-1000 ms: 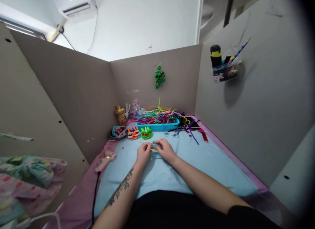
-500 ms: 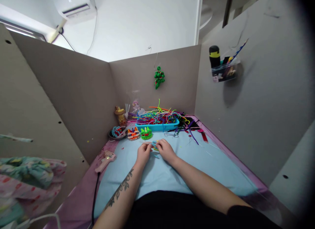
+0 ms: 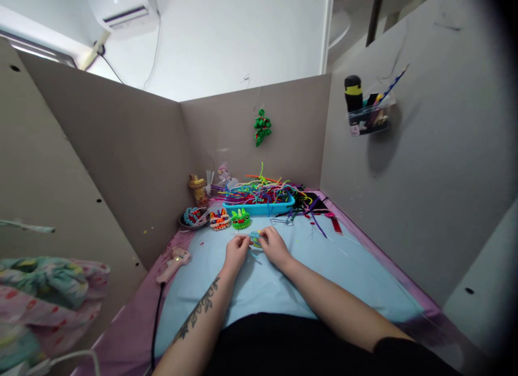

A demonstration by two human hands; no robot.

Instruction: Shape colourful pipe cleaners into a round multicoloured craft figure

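Note:
Between my two hands, just above the blue cloth, is a small blue and yellow pipe-cleaner piece [image 3: 255, 237], partly hidden by fingers. My left hand [image 3: 237, 250] pinches its left side, with a thin pale strip showing at the fingertips. On the other side, my right hand [image 3: 274, 245] has its fingers closed on the piece. A short blue end hangs below it. Beyond my hands sit a green pipe-cleaner animal head [image 3: 241, 218] and an orange and white one [image 3: 219, 219].
A blue tray [image 3: 259, 209] heaped with colourful pipe cleaners stands at the back. A pink glue gun [image 3: 174, 265] with a black cord lies left. Metal scissors [image 3: 282, 221] rest before the tray. A dark bowl [image 3: 186, 225] and grey partitions [image 3: 259, 160] bound the workspace.
The blue and yellow piece has turned slightly, so more of it shows between my fingers. Its loose blue end has shifted a little. Both hands stay in nearly the same place.

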